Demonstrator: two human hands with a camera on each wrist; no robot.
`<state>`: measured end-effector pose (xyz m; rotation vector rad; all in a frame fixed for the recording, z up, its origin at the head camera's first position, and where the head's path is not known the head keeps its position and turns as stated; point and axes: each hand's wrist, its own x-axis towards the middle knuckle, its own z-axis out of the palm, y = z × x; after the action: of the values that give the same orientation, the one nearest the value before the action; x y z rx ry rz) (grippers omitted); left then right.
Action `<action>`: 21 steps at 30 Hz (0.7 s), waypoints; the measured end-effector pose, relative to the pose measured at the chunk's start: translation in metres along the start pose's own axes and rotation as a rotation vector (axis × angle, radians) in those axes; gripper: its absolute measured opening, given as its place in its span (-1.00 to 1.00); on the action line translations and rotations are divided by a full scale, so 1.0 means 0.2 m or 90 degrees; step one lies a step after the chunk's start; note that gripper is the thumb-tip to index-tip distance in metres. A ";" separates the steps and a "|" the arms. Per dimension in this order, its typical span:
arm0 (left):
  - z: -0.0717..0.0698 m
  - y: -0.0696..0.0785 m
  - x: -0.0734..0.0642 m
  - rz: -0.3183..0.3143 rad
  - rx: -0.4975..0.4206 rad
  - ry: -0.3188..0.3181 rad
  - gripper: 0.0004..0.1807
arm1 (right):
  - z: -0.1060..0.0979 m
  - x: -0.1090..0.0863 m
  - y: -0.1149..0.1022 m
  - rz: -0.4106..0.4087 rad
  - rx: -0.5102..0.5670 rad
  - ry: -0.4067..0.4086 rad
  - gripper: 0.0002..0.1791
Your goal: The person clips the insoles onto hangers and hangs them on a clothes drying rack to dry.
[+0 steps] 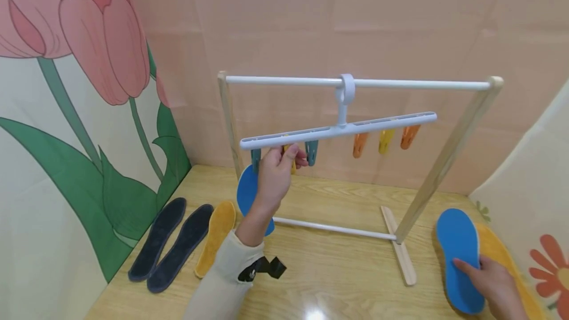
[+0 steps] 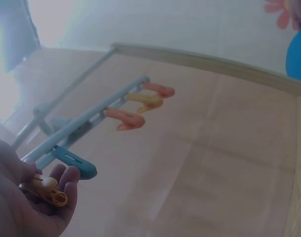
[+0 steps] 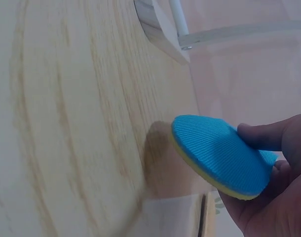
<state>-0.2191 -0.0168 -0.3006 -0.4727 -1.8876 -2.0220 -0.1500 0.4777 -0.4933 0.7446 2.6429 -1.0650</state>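
My left hand (image 1: 274, 176) pinches a yellow clothes peg (image 2: 48, 190) under the left half of a pale blue clip hanger (image 1: 284, 139). Beside those fingers hangs a teal peg (image 1: 312, 153). Another teal peg (image 1: 255, 158) is at the hanger's left end, with a blue insole (image 1: 246, 192) hanging below it, partly behind my wrist. At the far right, my right hand (image 1: 499, 280) holds a second blue insole (image 1: 458, 248), thumb on its blue face. The right wrist view shows that insole's yellowish underside edge.
The hanger hooks over the white top bar (image 1: 284, 81) of a wooden-post rack. Orange and yellow pegs (image 1: 385, 141) hang at its right. Two dark insoles (image 1: 157, 241) and a yellow insole (image 1: 218, 236) lie left. Another yellow insole (image 1: 498, 248) is beside my right hand.
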 end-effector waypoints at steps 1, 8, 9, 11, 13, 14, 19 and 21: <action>0.00 0.00 0.00 0.000 0.001 0.000 -0.72 | 0.00 0.00 0.00 0.000 0.001 0.002 0.00; 0.00 0.00 0.01 0.000 0.002 0.006 -0.72 | 0.01 0.00 -0.01 0.014 -0.006 0.032 0.07; 0.00 0.00 0.01 0.001 0.001 0.007 -0.71 | 0.01 0.00 -0.01 0.019 -0.002 0.032 0.09; 0.00 0.00 0.02 0.002 -0.001 0.010 -0.69 | 0.01 0.01 -0.02 0.024 0.004 0.034 0.10; 0.01 -0.01 0.02 0.004 -0.002 0.013 -0.68 | 0.01 0.00 -0.02 0.023 0.006 0.034 0.09; 0.01 -0.01 0.02 0.006 -0.004 0.015 -0.68 | 0.01 0.00 -0.02 0.020 0.006 0.035 0.08; 0.01 -0.02 0.03 0.015 -0.007 0.023 -0.71 | 0.01 -0.03 -0.04 0.003 0.005 0.051 0.02; 0.01 -0.03 0.03 0.014 -0.007 0.024 -0.71 | 0.01 -0.04 -0.05 0.002 0.013 0.056 0.00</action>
<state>-0.2263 -0.0154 -0.3028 -0.4517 -1.8430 -2.0136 -0.1481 0.4670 -0.4868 0.8169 2.7069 -1.0835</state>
